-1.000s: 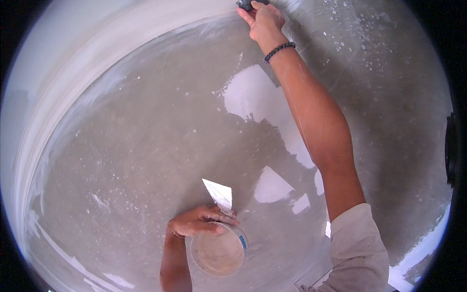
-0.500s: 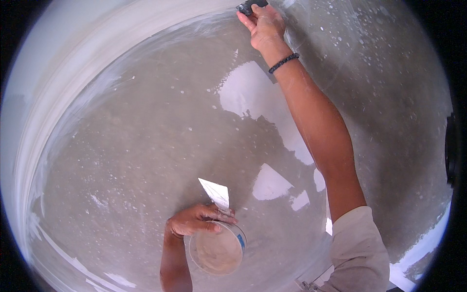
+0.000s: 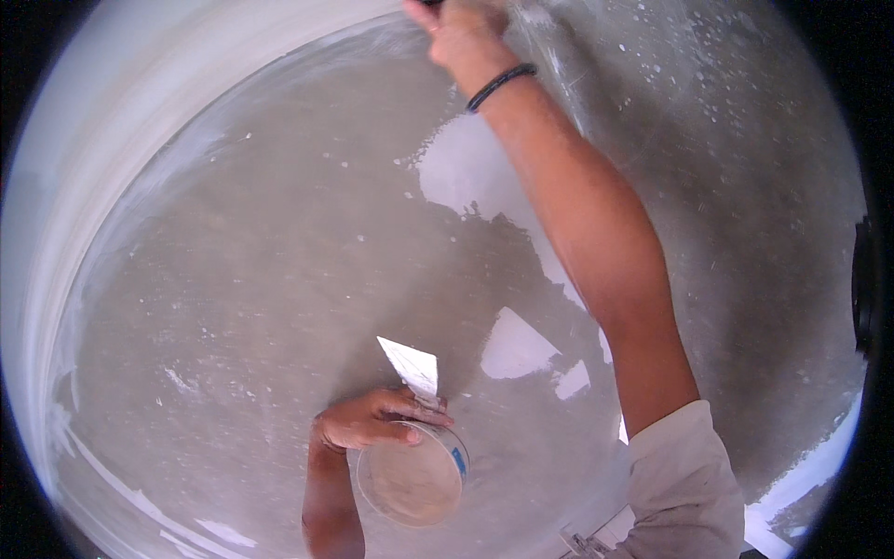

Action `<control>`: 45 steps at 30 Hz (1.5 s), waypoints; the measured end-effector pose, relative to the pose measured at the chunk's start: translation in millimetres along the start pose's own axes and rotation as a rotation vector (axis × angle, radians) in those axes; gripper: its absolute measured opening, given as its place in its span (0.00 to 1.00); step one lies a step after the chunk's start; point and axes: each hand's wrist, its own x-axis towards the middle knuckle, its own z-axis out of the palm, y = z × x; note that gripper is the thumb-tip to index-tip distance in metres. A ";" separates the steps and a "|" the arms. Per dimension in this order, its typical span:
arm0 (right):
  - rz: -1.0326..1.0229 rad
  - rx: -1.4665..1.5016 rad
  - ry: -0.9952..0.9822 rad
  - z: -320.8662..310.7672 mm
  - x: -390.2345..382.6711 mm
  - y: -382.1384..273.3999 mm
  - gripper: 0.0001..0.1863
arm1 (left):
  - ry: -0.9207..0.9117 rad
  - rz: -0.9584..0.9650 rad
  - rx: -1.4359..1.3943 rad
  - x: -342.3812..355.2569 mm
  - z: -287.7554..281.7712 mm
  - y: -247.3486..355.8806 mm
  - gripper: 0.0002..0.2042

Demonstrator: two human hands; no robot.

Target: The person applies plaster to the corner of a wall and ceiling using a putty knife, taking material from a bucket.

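Paste [image 3: 410, 484], pale beige, lies inside a round tub [image 3: 466, 456] low in the head view, just left of centre, with a small blue patch on the right side of the tub's wall. The left hand [image 3: 372, 421] is closed on the upper part of the rim, thumb lapped over the edge and fingers outside. Between those fingers it also holds a scraper [image 3: 413, 368], whose bright, whitish blade sticks out above the tub and widens toward its far end.

The right arm stretches up to the top edge, where the right hand [image 3: 463, 42] is partly cut off. Its fingers are closed on a dark thing [image 3: 430, 2] that shows only as a sliver, so its shape cannot be told here. A dark bracelet [image 3: 501, 87] circles that wrist, and a light beige sleeve [image 3: 684, 484] covers the upper arm.

Behind both hands spreads a grey surface [image 3: 279, 279] flecked with pale specks. A large white patch [image 3: 466, 168] runs partly behind the right forearm; a smaller white wedge [image 3: 517, 345] lies between that forearm and the scraper. A whitish band [image 3: 140, 140] curves along the upper left.
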 end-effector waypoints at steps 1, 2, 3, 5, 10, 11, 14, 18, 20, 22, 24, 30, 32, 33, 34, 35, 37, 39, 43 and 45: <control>0.034 -0.085 -0.074 -0.1 -23.2 5.9 0.16 | 0.006 0.004 0.002 -1.3 -0.1 -0.3 0.25; 0.063 -0.170 -0.144 -2.6 -37.0 6.4 0.18 | 0.007 0.008 0.006 -1.0 -0.6 -0.8 0.25; 0.058 -0.164 -0.229 -10.5 -36.2 8.4 0.19 | 0.009 0.007 0.009 -1.1 -0.2 -1.6 0.25; 0.043 -0.151 -0.407 -28.8 -32.2 16.4 0.20 | 0.011 0.020 0.000 0.8 -0.8 -4.3 0.25; -0.048 -0.072 -0.024 -32.4 -5.2 -14.0 0.16 | 0.041 0.010 0.008 -2.7 -2.1 -6.6 0.25; -0.087 -0.065 -0.062 -41.9 23.4 -22.2 0.15 | 0.015 0.022 0.011 3.7 -0.9 -6.0 0.25; -0.100 -0.037 -0.087 -40.2 57.4 -21.8 0.12 | 0.005 0.038 0.035 2.8 -1.5 -5.7 0.25; -0.107 -0.013 -0.031 -24.4 57.2 -17.3 0.14 | -0.010 0.067 0.028 1.5 -2.0 -5.3 0.25; -0.092 -0.020 -0.010 -7.1 40.1 -15.1 0.16 | -0.029 0.062 0.045 3.7 -3.8 -3.4 0.25; -0.043 -0.059 0.008 4.9 1.9 -2.9 0.17 | -0.036 0.067 0.049 4.9 -2.7 -7.2 0.25; 0.070 -0.174 -0.216 -3.7 -32.5 9.0 0.21 | -0.013 0.069 0.071 -1.2 -4.7 -10.5 0.25; -0.278 -1.033 -0.423 -59.7 -83.7 -56.4 0.22 | -0.080 0.073 0.117 -2.0 -5.2 -3.6 0.22; -0.641 -1.376 -0.415 -80.0 -39.8 -92.4 0.17 | -0.142 0.122 0.107 3.3 -6.6 -11.8 0.22; -0.856 -1.521 -0.479 -84.4 -16.4 -108.3 0.15 | -0.147 0.110 0.125 1.1 -6.4 -13.2 0.22; -1.017 -1.682 -0.457 -78.3 -21.4 -119.5 0.14 | -0.165 0.106 0.140 2.8 -8.2 -16.8 0.22; -1.184 -1.836 -0.433 -68.7 -26.0 -129.7 0.13 | -0.184 0.102 0.155 4.8 -9.4 -18.6 0.22; -1.611 -1.968 -0.725 -53.6 -11.8 -155.0 0.13 | -0.199 0.105 0.132 5.1 -6.5 -12.4 0.22; -1.879 -2.024 -0.940 -34.8 10.8 -163.2 0.12 | -0.177 0.118 0.093 -1.0 -3.9 -6.9 0.21; -1.936 -2.180 -1.133 -12.5 31.9 -156.0 0.11 | -0.152 0.091 0.110 -2.9 -6.1 -8.2 0.21; -1.917 -2.235 -1.185 -7.6 39.3 -152.5 0.11 | -0.166 0.122 0.131 -0.6 -8.3 -15.0 0.21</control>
